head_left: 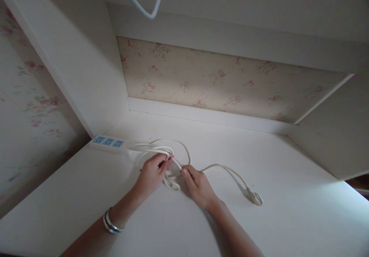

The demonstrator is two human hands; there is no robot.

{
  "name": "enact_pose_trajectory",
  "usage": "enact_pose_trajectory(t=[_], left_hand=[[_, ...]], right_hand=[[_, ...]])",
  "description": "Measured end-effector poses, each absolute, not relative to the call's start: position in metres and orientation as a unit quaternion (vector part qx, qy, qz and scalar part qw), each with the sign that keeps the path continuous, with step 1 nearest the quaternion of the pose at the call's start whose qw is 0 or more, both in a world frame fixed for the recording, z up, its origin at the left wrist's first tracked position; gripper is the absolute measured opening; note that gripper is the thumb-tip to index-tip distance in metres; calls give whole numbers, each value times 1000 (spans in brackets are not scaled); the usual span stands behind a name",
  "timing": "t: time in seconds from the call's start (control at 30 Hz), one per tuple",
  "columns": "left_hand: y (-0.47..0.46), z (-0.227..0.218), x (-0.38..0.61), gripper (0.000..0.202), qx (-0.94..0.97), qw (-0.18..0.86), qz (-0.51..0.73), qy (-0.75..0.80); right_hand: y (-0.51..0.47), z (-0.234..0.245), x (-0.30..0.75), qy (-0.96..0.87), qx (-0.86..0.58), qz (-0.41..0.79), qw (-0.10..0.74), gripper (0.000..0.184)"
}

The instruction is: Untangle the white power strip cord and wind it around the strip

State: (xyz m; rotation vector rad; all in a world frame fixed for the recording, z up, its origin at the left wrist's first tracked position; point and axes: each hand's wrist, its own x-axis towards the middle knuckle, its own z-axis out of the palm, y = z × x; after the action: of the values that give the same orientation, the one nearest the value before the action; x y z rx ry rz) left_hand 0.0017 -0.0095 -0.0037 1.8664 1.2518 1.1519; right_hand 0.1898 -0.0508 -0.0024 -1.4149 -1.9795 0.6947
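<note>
A white power strip (108, 144) with three blue sockets lies at the left of the white desktop. Its white cord (175, 142) runs right from the strip in several loops. My left hand (154, 170), with silver bangles (111, 223) at its wrist, is closed around a bundle of these loops. Just to the right, my right hand (197, 184) pinches a single stretch of the same cord between thumb and fingers. A small loop hangs below, between the hands. Beyond my right hand the cord curves to the plug (256, 198), which rests on the desktop.
White side panels (86, 57) and a low back ledge (201, 114) enclose the desktop (288, 211). Floral wallpaper (184, 76) covers the wall behind. An overhead shelf (230, 14) hangs low, with a pale bent tube or wire (151, 16) dangling at the top.
</note>
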Motion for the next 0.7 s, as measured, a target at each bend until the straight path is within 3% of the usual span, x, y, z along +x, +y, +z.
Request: enact_pose_trajectory(t=[0.23, 0.53, 0.7], left_hand=[[2, 2, -17, 34, 630, 298, 465, 546], [-27, -4, 16, 31, 785, 307, 362, 399], [-23, -2, 14, 31, 764, 298, 370, 436]], right_hand=[[-45, -3, 201, -782, -524, 169, 291, 44], [-48, -9, 187, -779, -529, 162, 296, 40], [-47, -2, 193, -781, -530, 171, 282, 36]])
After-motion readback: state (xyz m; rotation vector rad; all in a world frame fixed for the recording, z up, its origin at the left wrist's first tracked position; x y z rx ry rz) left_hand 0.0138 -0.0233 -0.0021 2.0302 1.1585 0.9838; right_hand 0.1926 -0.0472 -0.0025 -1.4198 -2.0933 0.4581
